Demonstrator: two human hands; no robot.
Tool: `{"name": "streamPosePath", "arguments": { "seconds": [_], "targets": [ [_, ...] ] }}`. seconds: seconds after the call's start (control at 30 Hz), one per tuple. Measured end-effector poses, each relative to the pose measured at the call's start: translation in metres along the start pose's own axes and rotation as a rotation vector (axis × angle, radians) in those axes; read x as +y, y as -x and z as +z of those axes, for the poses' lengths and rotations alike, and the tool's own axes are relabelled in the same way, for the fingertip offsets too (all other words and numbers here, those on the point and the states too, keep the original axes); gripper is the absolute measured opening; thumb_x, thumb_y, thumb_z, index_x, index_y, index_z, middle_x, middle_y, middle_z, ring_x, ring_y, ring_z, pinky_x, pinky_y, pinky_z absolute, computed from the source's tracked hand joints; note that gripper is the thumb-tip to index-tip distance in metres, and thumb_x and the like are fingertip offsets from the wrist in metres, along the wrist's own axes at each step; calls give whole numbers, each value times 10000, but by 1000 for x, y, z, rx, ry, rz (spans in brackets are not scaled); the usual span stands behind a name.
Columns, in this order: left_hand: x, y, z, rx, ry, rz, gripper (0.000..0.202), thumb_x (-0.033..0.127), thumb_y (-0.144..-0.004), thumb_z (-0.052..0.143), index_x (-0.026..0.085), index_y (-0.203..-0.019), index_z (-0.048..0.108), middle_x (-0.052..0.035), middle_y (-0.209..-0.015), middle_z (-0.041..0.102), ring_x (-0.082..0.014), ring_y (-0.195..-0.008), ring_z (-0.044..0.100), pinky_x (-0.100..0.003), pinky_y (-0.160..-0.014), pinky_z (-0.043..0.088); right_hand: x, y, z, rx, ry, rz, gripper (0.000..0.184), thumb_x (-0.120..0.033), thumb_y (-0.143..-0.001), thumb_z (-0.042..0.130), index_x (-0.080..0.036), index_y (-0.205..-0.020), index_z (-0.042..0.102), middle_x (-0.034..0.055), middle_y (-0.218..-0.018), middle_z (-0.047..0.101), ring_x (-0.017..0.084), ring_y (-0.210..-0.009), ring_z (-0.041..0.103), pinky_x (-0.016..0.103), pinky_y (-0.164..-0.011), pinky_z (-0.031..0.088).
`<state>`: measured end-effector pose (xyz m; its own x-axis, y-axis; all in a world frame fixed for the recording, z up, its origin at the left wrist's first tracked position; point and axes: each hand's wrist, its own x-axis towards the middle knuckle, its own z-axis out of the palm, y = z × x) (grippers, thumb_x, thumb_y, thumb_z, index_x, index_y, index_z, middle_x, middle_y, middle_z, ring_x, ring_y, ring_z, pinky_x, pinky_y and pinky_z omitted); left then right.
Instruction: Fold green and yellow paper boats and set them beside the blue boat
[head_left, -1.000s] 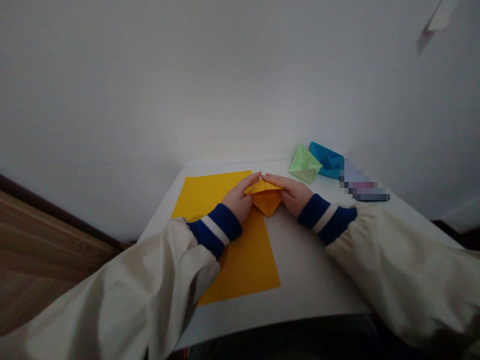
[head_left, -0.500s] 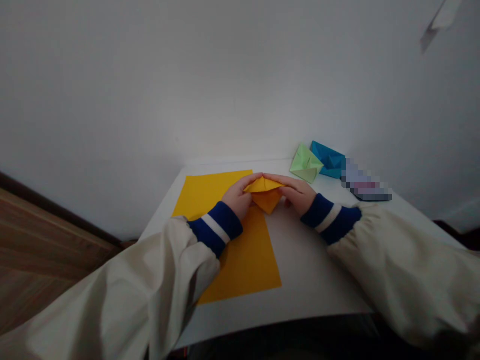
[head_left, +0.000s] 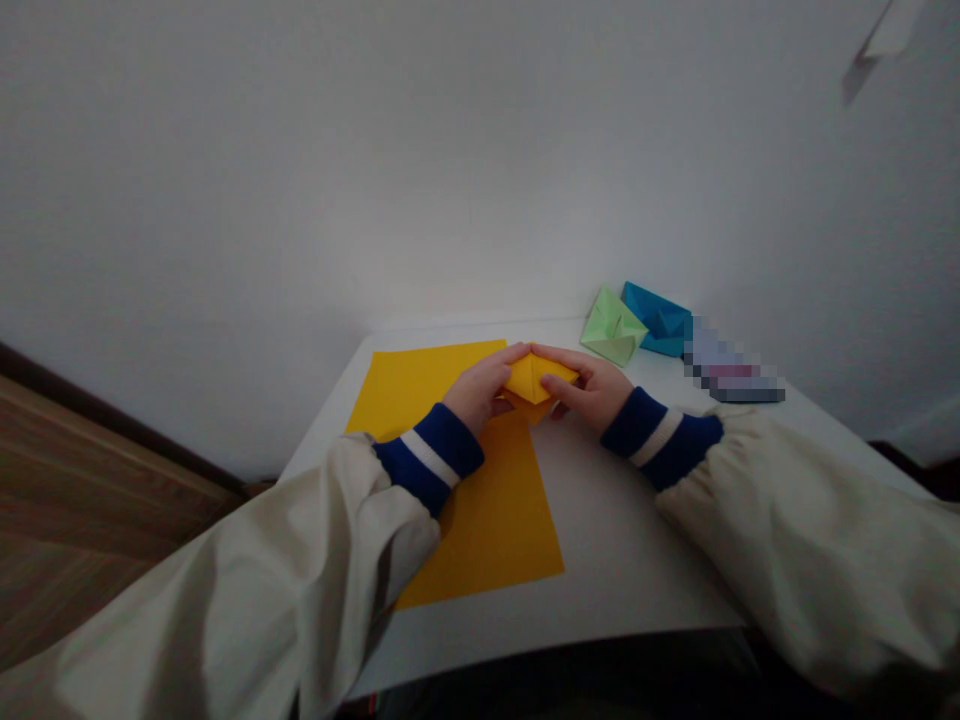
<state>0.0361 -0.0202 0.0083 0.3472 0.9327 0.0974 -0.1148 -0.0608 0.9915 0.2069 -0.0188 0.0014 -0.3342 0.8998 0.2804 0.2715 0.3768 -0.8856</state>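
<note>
Between my two hands is a small folded piece of yellow origami paper point(head_left: 529, 380), held just above the table. My left hand point(head_left: 480, 385) grips its left side, fingers along the top edge. My right hand point(head_left: 596, 385) pinches the right side, with the thumb pressed on the front face near the middle crease. The paper's back and the fingertips behind it are hidden. Beneath my left wrist and forearm lies a large flat sheet of yellow paper point(head_left: 499, 520).
On the white table point(head_left: 630, 570), at the back right, sit a light green folded paper point(head_left: 615, 328) and a blue folded paper point(head_left: 660, 320). A flat blurred-out object point(head_left: 731, 368) lies beside them. Behind the table rises a white wall point(head_left: 465, 180); wooden furniture point(head_left: 90, 520) stands at left.
The top part of the folded paper has tilted up, so a creased diamond-shaped face shows. My right thumb has come onto its front. The other things stay where they were.
</note>
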Motion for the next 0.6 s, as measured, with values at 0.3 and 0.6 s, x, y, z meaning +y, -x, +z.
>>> {"name": "streamPosePath", "arguments": {
  "seconds": [0.3,0.6],
  "targets": [
    [-16,-8,-7,65,-333,272,696,246,-666,669,158,-1295,386,-140,-1194,524,-234,-1000,571,-392,-878,472,0,0,1,27,139,-136,686,-347,-674,683,-205,-1308,465,126,-1264,537,180,-787,647,331,-681,557],
    [-12,-6,-5,82,-265,210,781,202,-625,701,121,-1313,339,-135,-1069,568,-215,-878,605,-383,-798,504,7,-3,2,31,65,-171,829,-376,-668,683,-113,-1363,315,152,-1124,590,191,-779,627,340,-683,541]
  ]
}}
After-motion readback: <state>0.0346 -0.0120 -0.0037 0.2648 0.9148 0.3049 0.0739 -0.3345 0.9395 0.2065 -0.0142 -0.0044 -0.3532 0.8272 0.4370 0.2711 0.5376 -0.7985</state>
